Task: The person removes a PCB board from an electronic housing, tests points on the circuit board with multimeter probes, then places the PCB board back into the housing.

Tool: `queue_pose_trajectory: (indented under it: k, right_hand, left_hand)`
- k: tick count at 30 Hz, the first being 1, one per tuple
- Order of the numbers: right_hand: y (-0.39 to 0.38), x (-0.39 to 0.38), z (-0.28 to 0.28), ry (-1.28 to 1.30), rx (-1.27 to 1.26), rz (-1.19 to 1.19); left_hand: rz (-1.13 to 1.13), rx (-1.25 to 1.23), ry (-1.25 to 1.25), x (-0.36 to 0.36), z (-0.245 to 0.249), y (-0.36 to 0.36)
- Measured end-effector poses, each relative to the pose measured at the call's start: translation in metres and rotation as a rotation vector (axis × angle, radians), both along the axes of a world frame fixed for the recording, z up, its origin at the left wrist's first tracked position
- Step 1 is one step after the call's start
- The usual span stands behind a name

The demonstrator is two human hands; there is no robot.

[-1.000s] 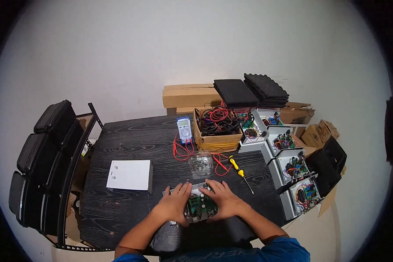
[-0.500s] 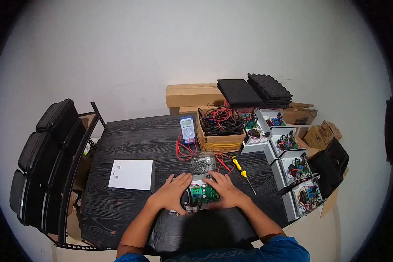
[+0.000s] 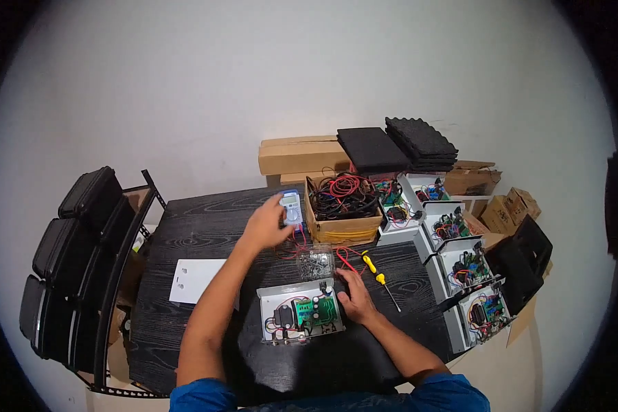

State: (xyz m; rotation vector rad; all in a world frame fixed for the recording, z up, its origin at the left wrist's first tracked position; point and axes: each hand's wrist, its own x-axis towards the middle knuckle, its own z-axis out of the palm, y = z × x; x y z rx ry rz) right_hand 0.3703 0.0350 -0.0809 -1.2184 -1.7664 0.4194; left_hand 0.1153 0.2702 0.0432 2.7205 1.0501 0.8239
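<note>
An open white metal case (image 3: pixel 272 302) lies on the table in front of me, with a green circuit board (image 3: pixel 316 311), a black transformer (image 3: pixel 283 317) and wires inside. My left hand (image 3: pixel 266 225) is at the left side of a blue-and-grey multimeter (image 3: pixel 292 209), its thumb and fingers apart around the meter's edge. Beside the right wall of the case rests my right hand (image 3: pixel 355 300), fingers loosely extended and holding nothing. Just behind the case stands a clear plastic box (image 3: pixel 314 262) of small metal parts.
A yellow-handled screwdriver (image 3: pixel 380 277) and red test leads (image 3: pixel 345 258) lie right of the clear box. A carton (image 3: pixel 343 232) of cables stands behind. More open cases (image 3: pixel 454 324) line the right side. A white cover (image 3: pixel 192 280) lies left, partly behind my left forearm.
Both hands have come off the case, uncovering it. My left hand has moved forward to the multimeter; my right hand has shifted to the right side of the case.
</note>
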Motion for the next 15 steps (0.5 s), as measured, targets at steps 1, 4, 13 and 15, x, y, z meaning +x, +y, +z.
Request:
queue_pose_trajectory:
  k: [1, 4, 13, 15]
  right_hand:
    - [0.000, 0.000, -0.001, -0.001, -0.005, -0.001]
    - [0.002, 0.002, -0.004, -0.017, -0.010, 0.004]
    - [0.000, -0.001, 0.005, -0.047, 0.000, 0.019]
    - [0.001, -0.001, 0.005, -0.063, 0.015, 0.030]
  left_hand:
    - [0.040, 0.014, 0.032, 0.006, -0.004, 0.018]
    - [0.129, 0.019, 0.203, 0.027, -0.006, 0.045]
    - [0.260, -0.038, 0.450, 0.044, -0.039, 0.070]
    - [0.287, -0.040, 0.425, 0.048, -0.047, 0.070]
